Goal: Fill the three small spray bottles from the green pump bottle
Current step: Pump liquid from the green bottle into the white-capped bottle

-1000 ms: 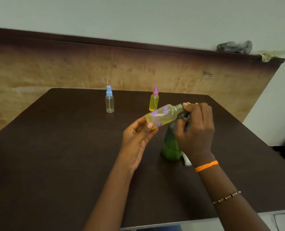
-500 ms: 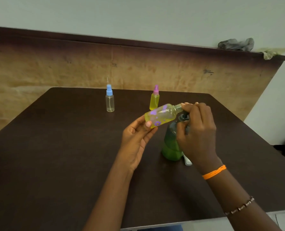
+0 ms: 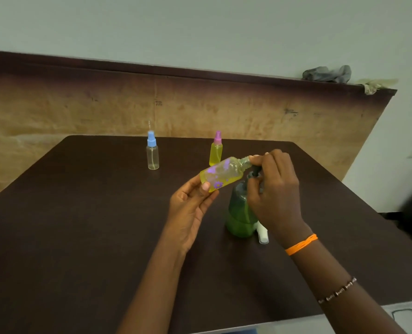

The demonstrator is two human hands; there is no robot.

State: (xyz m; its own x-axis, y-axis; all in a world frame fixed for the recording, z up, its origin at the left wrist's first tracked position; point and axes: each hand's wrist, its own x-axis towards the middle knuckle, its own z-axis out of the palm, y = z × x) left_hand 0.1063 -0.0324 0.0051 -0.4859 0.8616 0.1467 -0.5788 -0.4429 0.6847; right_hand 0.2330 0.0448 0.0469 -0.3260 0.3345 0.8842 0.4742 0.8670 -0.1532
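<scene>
clear flowered bottle (image 3: 222, 173) tilted over rounded green pump bottle (image 3: 238, 213).

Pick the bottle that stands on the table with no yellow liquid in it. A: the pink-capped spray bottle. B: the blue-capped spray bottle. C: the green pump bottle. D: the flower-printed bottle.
B: the blue-capped spray bottle stands upright with a clear body, while the pink-capped spray bottle is yellow and the flower-printed bottle is held tilted in the left hand.
</scene>
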